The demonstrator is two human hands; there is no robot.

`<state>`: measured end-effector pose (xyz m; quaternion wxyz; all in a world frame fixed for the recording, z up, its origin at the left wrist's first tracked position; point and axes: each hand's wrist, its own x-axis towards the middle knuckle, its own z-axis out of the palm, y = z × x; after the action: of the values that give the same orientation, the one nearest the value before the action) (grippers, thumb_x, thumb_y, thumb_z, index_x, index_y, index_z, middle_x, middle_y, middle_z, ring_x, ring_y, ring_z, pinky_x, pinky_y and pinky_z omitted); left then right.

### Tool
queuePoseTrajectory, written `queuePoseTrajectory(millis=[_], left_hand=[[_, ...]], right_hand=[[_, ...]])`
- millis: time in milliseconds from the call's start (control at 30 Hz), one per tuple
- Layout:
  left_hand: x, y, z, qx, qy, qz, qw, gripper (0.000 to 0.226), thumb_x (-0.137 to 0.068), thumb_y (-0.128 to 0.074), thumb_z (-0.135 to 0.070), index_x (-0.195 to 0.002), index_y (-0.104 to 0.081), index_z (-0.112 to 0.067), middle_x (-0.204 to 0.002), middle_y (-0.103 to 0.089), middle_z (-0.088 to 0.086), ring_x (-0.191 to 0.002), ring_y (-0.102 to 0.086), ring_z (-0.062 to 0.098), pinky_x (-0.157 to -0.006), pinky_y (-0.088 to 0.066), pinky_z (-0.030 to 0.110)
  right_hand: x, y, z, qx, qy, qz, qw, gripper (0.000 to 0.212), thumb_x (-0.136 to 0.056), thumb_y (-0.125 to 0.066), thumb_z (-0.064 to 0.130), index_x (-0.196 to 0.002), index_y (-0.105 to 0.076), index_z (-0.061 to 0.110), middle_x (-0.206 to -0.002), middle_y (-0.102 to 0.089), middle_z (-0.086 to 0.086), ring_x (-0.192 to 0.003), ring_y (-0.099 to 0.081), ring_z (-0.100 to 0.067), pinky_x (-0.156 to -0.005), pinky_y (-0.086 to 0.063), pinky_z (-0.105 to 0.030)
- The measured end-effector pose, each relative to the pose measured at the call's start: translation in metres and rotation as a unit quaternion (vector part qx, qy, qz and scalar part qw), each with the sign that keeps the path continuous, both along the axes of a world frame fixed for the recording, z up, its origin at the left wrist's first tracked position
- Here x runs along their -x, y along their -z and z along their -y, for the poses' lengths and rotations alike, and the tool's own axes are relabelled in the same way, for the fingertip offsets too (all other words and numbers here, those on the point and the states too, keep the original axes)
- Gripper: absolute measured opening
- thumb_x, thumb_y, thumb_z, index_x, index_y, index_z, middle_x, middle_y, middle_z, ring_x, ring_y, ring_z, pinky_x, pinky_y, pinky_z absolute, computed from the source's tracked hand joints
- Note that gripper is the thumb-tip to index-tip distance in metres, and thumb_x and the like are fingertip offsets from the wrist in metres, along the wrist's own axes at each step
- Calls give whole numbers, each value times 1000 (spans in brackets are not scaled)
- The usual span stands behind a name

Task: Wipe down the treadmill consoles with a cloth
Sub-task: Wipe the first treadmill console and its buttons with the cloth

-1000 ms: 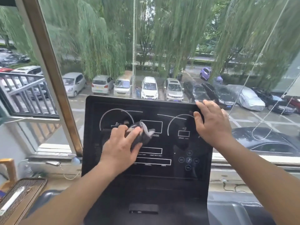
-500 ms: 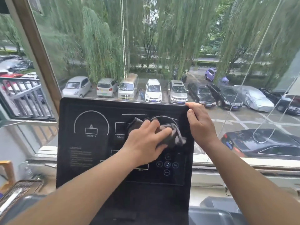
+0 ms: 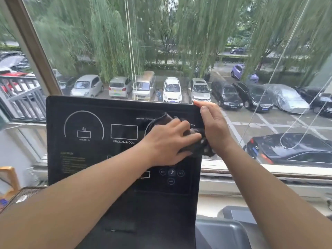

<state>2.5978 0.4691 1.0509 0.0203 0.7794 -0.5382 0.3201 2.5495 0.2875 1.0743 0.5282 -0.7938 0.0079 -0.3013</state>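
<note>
The black treadmill console (image 3: 89, 159) stands upright in front of me, with white dial outlines and a "PROGAM/MODE" box. My left hand (image 3: 167, 142) holds a crumpled dark cloth (image 3: 204, 150) and presses it against the console's upper right part, over the right dial. My right hand (image 3: 215, 128) grips the console's right edge at the top corner, thumb on the front, right beside the cloth. The round buttons (image 3: 171, 175) sit just below my left hand.
A large window is right behind the console, with bead cords (image 3: 131, 51) hanging in front of the glass and a sill (image 3: 269, 171) at the right. A grey treadmill part (image 3: 221, 234) is at lower right. A wooden frame (image 3: 10, 177) and a mesh-topped item (image 3: 23, 194) are at lower left.
My left hand has swept the cloth from the console's left-middle across to its right side. The right hand has stayed on the top right corner. The view has shifted, so the console sits further left.
</note>
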Motion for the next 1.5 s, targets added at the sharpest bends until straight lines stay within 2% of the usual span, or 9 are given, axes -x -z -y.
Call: queuePoseTrajectory(millis=[167, 267, 367, 567, 700, 1033, 1167, 1333, 1500], left_hand=[[-5, -12, 1, 246, -203, -90, 944, 57, -91, -66, -56, -142, -56, -35, -117, -54, 5, -105, -53, 32, -63, -53, 39], [12, 13, 8, 227, -191, -93, 950, 57, -90, -67, -56, -141, -58, -31, -116, -55, 6, -102, -53, 31, -62, -52, 38], [23, 41, -2, 171, -149, -69, 971, 57, -89, -69, -55, -139, -63, -27, -115, -59, 8, -97, -54, 31, -58, -54, 38], [59, 98, -18, 142, -153, -129, 969, 57, -87, -72, -52, -138, -62, -30, -119, -57, 7, -98, -54, 31, -62, -58, 41], [92, 138, -31, 68, -138, -188, 970, 59, -85, -70, -51, -139, -55, -34, -122, -57, 5, -104, -53, 31, -68, -60, 43], [143, 176, -29, -83, -137, -198, 967, 58, -58, -90, -21, -113, -75, -28, -115, -70, 7, -105, -65, 37, -70, -56, 39], [172, 197, -36, -111, -116, -301, 940, 50, -88, -74, -29, -136, -61, -38, -133, -59, 0, -123, -51, 30, -90, -52, 43], [193, 202, -51, -98, -86, -444, 886, 53, -98, -65, -33, -147, -49, -47, -145, -55, -11, -134, -45, 24, -108, -48, 47], [210, 201, -64, -125, -53, -493, 859, 54, -97, -63, -37, -148, -46, -48, -135, -59, -7, -122, -49, 23, -106, -47, 45]], right_hand=[[-9, 10, 5, 15, -20, 3, 1000, 40, -104, -40, 39, -130, -69, 30, -137, -60, 4, -131, -54, -8, -115, -42, -39], [-3, 13, 1, 42, 6, -4, 999, 39, -108, -39, 31, -139, -62, 28, -142, -50, 11, -127, -40, 19, -107, -26, -5], [-1, 17, -3, 73, 10, -30, 997, 41, -111, -37, 32, -149, -51, 31, -156, -39, 14, -131, -28, 24, -98, -17, 6], [35, 53, -29, -14, 44, -77, 996, 59, -110, -30, 45, -165, -16, 31, -172, -17, 12, -154, -14, 1, -122, -13, -22], [77, 129, -55, -203, 118, -209, 949, 41, -104, -34, 44, -130, -58, 24, -133, -64, -5, -127, -57, -28, -116, -41, -48], [146, 180, -73, -246, 99, -304, 915, 40, -104, -37, 46, -135, -63, 38, -124, -71, 8, -115, -65, -13, -99, -53, -38], [157, 181, -66, -259, 71, -334, 903, 55, -101, -32, 62, -139, -59, 33, -130, -68, 8, -118, -63, -12, -83, -49, -32], [185, 195, -76, -232, 143, -294, 916, 33, -104, -43, 40, -97, -73, 27, -112, -75, 3, -113, -67, -17, -103, -51, -45], [223, 208, -99, -249, 186, -291, 905, 32, -104, -51, 29, -84, -74, 19, -89, -75, 3, -93, -68, -18, -82, -55, -36]])
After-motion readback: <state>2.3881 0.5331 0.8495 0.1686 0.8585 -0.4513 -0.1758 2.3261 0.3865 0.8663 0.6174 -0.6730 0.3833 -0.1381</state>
